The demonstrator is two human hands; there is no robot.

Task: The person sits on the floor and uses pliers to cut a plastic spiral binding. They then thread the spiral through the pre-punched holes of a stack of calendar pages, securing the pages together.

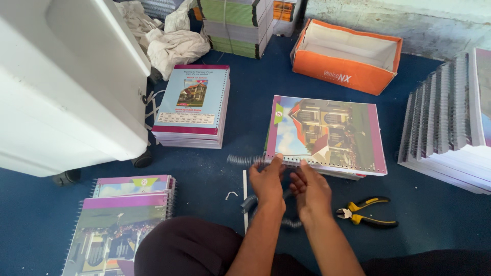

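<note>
Both hands low centre, over blue floor [215, 128]. Left hand [268, 181] and right hand [309, 189] sit side by side at the near edge of the notebook [327, 135], which lies flat, cover up, just ahead of the fingers.

Spiral wire [243, 160] runs along that punched edge, sticking out left past the left hand's fingertips; blurred. More coil shows below the hands, near the wrists.

Left fingers pinch the spiral at the book's edge. Right hand curled, fingers bent toward the same edge; cannot tell whether it grips wire.

Pliers [365, 212], yellow-black, on floor just right of the right hand, untouched.

Around: notebook stacks left, orange box [348, 56] behind, bound pile [450, 122] right.
</note>
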